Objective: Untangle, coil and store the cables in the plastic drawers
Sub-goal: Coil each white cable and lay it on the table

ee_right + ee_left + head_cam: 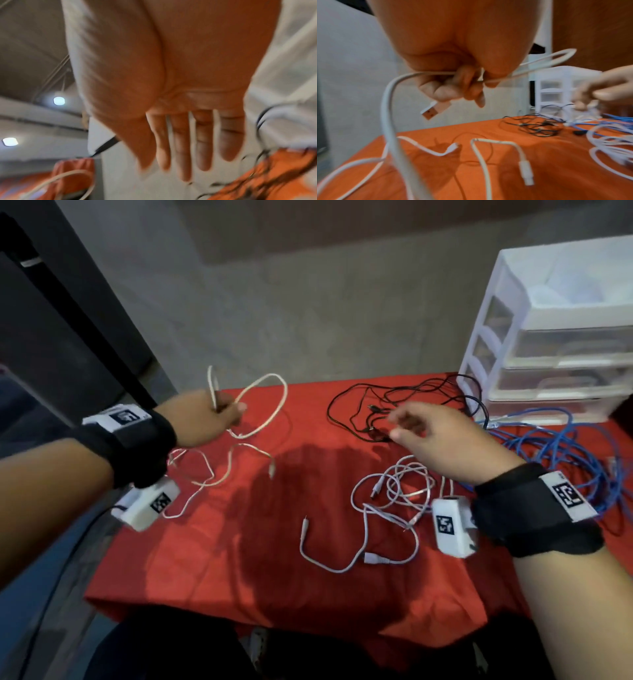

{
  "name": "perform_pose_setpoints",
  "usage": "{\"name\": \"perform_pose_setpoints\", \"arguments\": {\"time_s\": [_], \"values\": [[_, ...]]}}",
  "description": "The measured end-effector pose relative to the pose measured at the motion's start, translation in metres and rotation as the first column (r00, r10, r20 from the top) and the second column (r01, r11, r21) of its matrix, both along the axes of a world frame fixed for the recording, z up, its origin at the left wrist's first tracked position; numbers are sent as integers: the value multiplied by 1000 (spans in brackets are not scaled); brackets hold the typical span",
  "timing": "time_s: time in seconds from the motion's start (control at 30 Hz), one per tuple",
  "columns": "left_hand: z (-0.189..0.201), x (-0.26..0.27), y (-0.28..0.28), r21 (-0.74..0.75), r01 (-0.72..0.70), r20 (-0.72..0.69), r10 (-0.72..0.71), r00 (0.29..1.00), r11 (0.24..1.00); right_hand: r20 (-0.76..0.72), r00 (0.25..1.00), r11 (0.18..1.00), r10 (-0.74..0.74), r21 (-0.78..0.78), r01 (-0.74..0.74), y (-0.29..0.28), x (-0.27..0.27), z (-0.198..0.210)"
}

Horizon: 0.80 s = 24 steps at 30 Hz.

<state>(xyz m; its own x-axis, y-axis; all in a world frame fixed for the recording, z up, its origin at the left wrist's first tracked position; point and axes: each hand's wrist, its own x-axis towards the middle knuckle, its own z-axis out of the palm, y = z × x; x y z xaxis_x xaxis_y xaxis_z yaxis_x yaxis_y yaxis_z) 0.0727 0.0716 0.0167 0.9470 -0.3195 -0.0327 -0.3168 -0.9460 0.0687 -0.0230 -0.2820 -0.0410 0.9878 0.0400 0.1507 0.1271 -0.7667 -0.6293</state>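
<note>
My left hand point(224, 410) is raised over the table's far left corner and grips a white USB cable point(270, 402), with loops standing up from the fist. In the left wrist view the curled fingers point(453, 86) clamp the strands, and the USB plug point(431, 111) sticks out below them. The rest of the cable trails on the red cloth point(212, 477). My right hand point(399, 424) hovers above a black cable tangle point(363, 405) and holds nothing; its fingers point(181, 148) are straight. The white plastic drawers point(561, 347) stand at the far right.
A pale white cable point(394, 498) lies loose in the middle right of the red cloth point(239, 559). A long blue cable point(565, 453) is heaped in front of the drawers. A grey wall runs behind the table, and dark furniture stands to the left.
</note>
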Motion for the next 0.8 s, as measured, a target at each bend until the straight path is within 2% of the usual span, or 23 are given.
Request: {"name": "perform_pose_setpoints", "arguments": {"time_s": [0.07,0.1,0.17,0.23,0.3,0.37,0.43,0.47,0.53,0.6,0.63,0.7,0.73,0.8], "values": [[-9,21,18,53,-95,-130,101,986,994,-121,990,978,-66,-205,40,-16,-1,-6],[-13,29,25,72,-115,-192,127,973,991,-191,978,971,-87,-238,40,-21,-4,-7],[-17,37,30,161,-66,-292,111,950,985,-286,953,963,-97,-270,17,-24,-7,-11],[-19,38,30,191,-61,-347,126,929,980,-280,956,958,-91,-285,8,-23,-7,-14],[-20,41,33,115,-200,-310,226,923,973,-217,971,963,-100,-267,40,-23,-4,-18],[-18,41,35,106,-315,-211,330,920,943,-142,983,978,-112,-191,84,-24,-2,-16],[-14,36,31,79,-363,-60,368,928,928,-45,992,990,-115,-88,110,-24,-2,-9],[-12,31,26,-6,-355,17,355,935,935,12,994,994,-109,-29,109,-22,-2,-3],[-7,13,5,-268,-240,118,280,953,933,123,989,992,-82,107,69,-16,-4,11],[-3,-10,-30,-427,-41,116,100,988,903,212,975,974,-69,226,19,-8,-8,26],[0,-24,-50,-472,60,81,-25,996,880,244,968,962,-64,274,-5,-2,-11,33],[1,-47,-89,-517,227,44,-239,970,825,279,959,930,-38,361,-68,10,-17,47],[-2,-55,-104,-520,297,49,-320,946,801,291,956,909,-24,405,-101,14,-20,52],[-9,-63,-126,-514,374,83,-389,917,772,314,949,865,-21,481,-140,21,-26,60]]}}
